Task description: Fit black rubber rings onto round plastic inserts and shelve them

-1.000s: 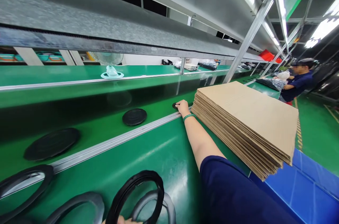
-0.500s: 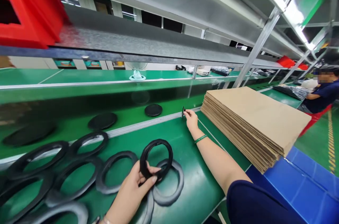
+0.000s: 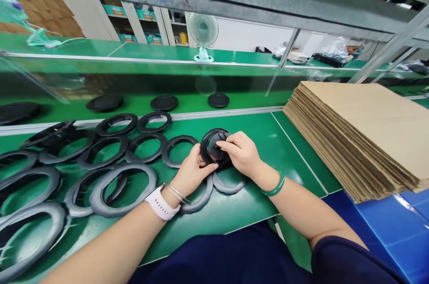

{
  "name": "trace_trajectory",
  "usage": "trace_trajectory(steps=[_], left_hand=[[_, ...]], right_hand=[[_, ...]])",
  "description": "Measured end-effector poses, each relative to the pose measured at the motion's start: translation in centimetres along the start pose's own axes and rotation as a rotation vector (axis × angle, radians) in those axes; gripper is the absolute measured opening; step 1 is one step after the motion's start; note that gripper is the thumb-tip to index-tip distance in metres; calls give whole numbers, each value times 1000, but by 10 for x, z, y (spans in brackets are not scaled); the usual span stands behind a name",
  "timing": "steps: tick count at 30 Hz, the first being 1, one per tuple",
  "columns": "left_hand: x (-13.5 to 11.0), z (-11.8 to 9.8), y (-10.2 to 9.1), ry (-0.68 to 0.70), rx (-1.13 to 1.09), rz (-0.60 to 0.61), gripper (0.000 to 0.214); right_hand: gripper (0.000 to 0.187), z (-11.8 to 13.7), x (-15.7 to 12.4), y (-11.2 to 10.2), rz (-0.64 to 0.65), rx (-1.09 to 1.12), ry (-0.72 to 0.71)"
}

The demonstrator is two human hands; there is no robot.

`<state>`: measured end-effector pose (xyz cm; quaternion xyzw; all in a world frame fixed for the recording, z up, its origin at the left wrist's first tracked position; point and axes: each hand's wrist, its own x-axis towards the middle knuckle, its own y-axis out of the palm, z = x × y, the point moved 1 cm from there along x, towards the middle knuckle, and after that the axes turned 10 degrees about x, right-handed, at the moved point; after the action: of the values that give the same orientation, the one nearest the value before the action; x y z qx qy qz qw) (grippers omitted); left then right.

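Observation:
My left hand (image 3: pixel 192 170) is closed on the left and lower side of a black ring (image 3: pixel 204 146), holding it tilted above the green table. My right hand (image 3: pixel 244 155) pinches a black ribbed disc-like part (image 3: pixel 219 138) at the ring's opening. How far the part sits inside the ring I cannot tell, as my fingers cover some of it. Just beneath my hands lie a grey ring (image 3: pixel 230 188) and another grey ring (image 3: pixel 201 203). Several more black and grey rings (image 3: pixel 97 192) spread over the table to the left, some overlapping.
Several black round discs (image 3: pixel 164 103) lie on the green strip behind the metal rail (image 3: pixel 197 115). A tall stack of cardboard sheets (image 3: pixel 365 127) stands at the right, beside a blue surface (image 3: pixel 385 230). Overhead runs a grey shelf (image 3: pixel 234 6). A small fan (image 3: pixel 203 33) stands behind.
My right hand has come back from the rail near the cardboard, bringing a small black part to the ring in my left hand. The view has turned left and down.

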<state>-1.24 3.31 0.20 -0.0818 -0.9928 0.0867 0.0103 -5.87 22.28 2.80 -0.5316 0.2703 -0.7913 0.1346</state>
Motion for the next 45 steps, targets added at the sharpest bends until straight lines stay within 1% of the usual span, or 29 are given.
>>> trace_trajectory(steps=[2,4,7,10,12,15,18,23,27,32,37,45], left_hand=[[-1,0,-1,-15,50,-8,55],[-1,0,-2,-28,84,-5,54],[-2,1,-3,-45,91,11,52],[-3,-1,-4,-58,82,31,51],[-3,-2,-5,-63,93,46,51],[-4,-4,-5,-77,118,56,50],[-4,-5,-6,-97,125,34,49],[-4,-7,-6,-93,69,35,54],[-4,-7,-6,-92,62,39,55],[-4,-5,-7,-79,76,52,53],[-5,-5,-6,-80,161,33,52],[-6,-8,-5,-71,255,-7,53]], right_hand=[[26,-3,-2,7,29,11,-16],[22,-7,-2,9,38,68,-18],[17,-11,0,6,42,169,30],[10,-12,1,1,83,223,104],[9,-11,1,-2,103,237,106],[14,-9,0,-4,61,234,54],[15,-9,-1,-4,10,195,-15],[13,-14,-3,-4,41,113,-167],[8,-17,-4,-3,49,125,-216],[13,-19,-3,-1,66,137,-150],[16,-17,-3,-2,90,152,-122],[24,-9,-1,-7,209,97,-76]])
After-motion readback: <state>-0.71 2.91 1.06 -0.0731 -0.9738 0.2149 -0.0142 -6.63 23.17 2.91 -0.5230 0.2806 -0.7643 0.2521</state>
